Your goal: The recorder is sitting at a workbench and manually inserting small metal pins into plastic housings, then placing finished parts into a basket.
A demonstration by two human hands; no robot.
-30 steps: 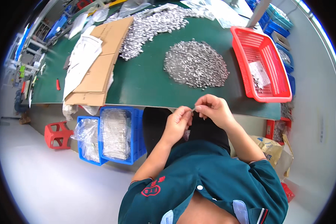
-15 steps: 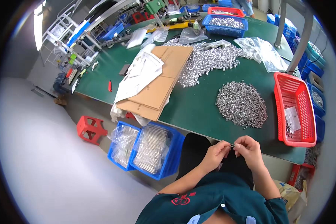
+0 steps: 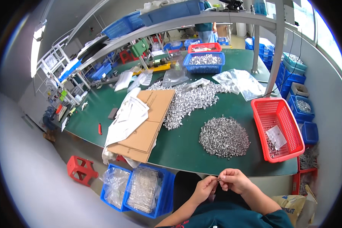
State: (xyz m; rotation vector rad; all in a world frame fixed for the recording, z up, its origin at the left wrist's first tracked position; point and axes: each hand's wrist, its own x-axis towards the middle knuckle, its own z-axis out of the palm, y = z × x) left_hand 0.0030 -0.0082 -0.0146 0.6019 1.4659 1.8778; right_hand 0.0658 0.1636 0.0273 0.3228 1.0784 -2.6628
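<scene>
Just off the table's near edge, over my lap, my two hands meet with the fingertips nearly touching. My left hand [image 3: 204,189] is closed in a pinch, and so is my right hand [image 3: 235,180]. Between the fingertips is a small thin metal piece [image 3: 219,179], mostly covered by the fingers; its exact kind is too small to make out. On the green table [image 3: 178,148], nearest to the hands, lies a round heap of small dark-silver metal parts [image 3: 224,137]. Beyond it spreads a larger heap of brighter silver metal parts [image 3: 190,104].
At the right stands a red basket [image 3: 259,131] holding a small bag and some parts. Flattened cardboard [image 3: 152,114] under white cloth lies left of the heaps. Blue crates [image 3: 165,193] of wrapped rods and a red stool [image 3: 79,170] are on the floor. A shelf frame crosses overhead.
The view has tilted upward, so the table and hands sit lower in the picture and the overhead shelf shows. Both hands stay pinched together at the small metal piece.
</scene>
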